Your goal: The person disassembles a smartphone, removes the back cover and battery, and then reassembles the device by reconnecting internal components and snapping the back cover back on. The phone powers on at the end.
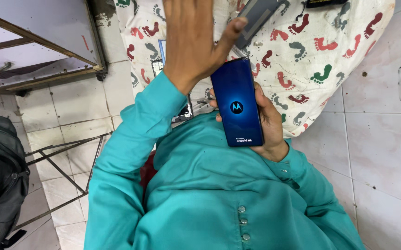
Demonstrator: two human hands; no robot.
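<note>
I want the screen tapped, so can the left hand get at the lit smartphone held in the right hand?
Probably yes: the left hand hangs open just above the smartphone, whose screen faces up uncovered in the right hand.

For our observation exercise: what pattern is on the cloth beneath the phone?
Red, green and grey footprints on the white cloth; head view.

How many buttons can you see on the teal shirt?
3 buttons, in a short row at the shirt's lower middle: the top one, the middle one, the bottom one. More may lie below the frame.
</note>
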